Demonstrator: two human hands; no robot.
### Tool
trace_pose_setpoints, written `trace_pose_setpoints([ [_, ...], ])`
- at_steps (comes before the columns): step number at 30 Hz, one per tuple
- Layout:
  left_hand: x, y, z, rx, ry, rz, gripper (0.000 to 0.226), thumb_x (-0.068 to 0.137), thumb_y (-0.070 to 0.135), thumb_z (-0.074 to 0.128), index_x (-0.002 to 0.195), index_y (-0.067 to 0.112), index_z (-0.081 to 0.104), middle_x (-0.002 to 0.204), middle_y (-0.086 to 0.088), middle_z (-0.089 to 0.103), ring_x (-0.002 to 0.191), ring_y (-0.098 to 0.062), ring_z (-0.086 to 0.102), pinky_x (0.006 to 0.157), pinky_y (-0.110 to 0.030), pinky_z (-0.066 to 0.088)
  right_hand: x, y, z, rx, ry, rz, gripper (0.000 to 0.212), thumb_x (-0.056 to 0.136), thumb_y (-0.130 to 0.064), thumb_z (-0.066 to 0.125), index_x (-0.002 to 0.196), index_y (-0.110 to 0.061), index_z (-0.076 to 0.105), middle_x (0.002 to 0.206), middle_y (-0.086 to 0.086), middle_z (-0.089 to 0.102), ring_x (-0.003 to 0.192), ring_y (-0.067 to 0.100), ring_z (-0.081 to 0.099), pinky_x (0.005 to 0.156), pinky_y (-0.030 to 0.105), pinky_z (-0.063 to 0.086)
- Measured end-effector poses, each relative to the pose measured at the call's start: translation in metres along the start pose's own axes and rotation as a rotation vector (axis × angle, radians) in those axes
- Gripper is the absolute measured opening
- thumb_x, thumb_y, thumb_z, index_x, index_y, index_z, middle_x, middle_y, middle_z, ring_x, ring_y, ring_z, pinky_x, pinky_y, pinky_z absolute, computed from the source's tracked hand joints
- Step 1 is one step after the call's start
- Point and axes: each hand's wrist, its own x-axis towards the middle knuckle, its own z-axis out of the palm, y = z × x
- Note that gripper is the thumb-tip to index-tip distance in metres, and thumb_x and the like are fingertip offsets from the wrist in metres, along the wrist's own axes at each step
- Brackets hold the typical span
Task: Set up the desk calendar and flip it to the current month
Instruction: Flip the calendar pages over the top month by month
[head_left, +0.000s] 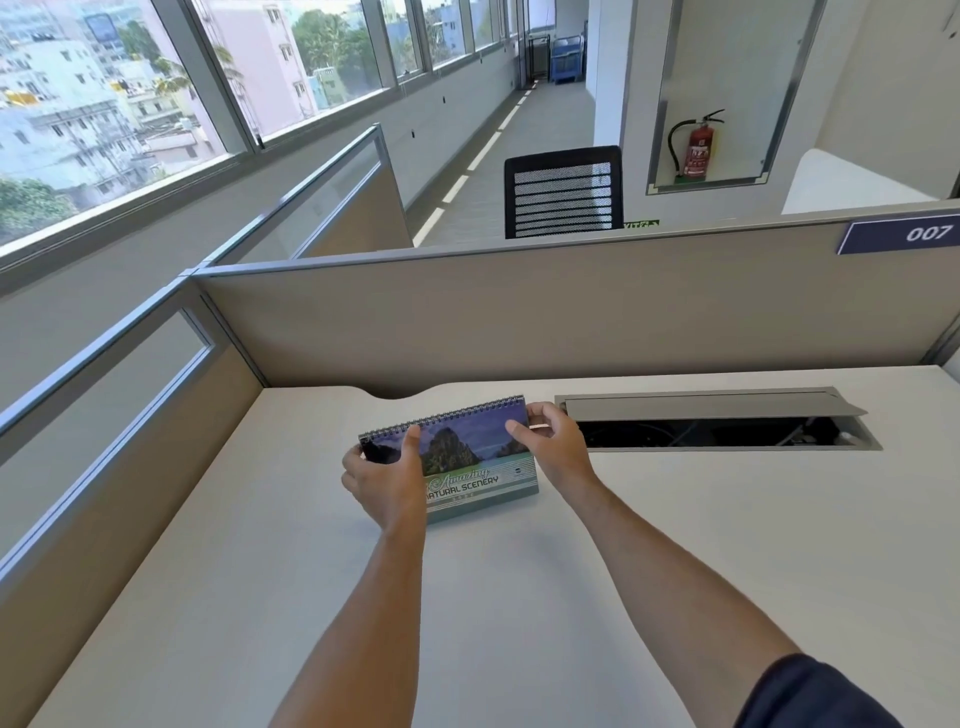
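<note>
A spiral-bound desk calendar (467, 452) stands upright on the white desk (675, 545), its cover showing a rocky island scene and the words "Amazing Natural Scenery". My left hand (384, 478) grips the calendar's left end, thumb on the front near the spiral, fingers behind. My right hand (550, 441) pinches the upper right corner by the spiral binding. The cover page faces me; the month pages behind it are hidden.
An open grey cable hatch (717, 415) with dark wiring sits in the desk just right of the calendar. Beige partition panels (519, 322) wall the desk at the back and left. A black mesh chair (563, 192) stands beyond the partition.
</note>
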Motion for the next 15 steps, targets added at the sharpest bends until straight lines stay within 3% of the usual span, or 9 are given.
trace_pose_setpoints([
  [5, 0.015, 0.016, 0.000, 0.112, -0.029, 0.019, 0.083, 0.070, 0.060, 0.081, 0.131, 0.011, 0.050, 0.126, -0.014, 0.056, 0.113, -0.033, 0.057, 0.096, -0.040, 0.046, 0.003, -0.006, -0.003, -0.025, -0.028, 0.004, 0.024, 0.085, -0.034, 0.080, 0.101, -0.024, 0.065, 0.103, -0.008, 0.071, 0.095, 0.015, 0.068, 0.076, 0.027, 0.052],
  [11, 0.021, 0.020, -0.001, 0.153, -0.103, 0.149, 0.053, 0.081, 0.061, 0.070, 0.115, 0.021, 0.064, 0.099, 0.000, 0.065, 0.098, -0.025, 0.062, 0.085, -0.031, 0.047, 0.012, -0.007, -0.015, -0.034, -0.041, 0.045, 0.036, 0.085, -0.038, 0.081, 0.111, -0.023, 0.061, 0.110, -0.003, 0.072, 0.099, 0.017, 0.069, 0.087, 0.035, 0.057],
  [15, 0.024, 0.018, 0.001, 0.140, -0.170, 0.126, 0.035, 0.086, 0.058, 0.066, 0.103, 0.027, 0.061, 0.100, -0.003, 0.067, 0.092, -0.024, 0.063, 0.079, -0.031, 0.051, 0.012, -0.001, -0.022, 0.024, -0.039, 0.078, 0.036, 0.086, -0.035, 0.080, 0.114, -0.021, 0.061, 0.108, -0.003, 0.073, 0.100, 0.018, 0.070, 0.086, 0.032, 0.054],
])
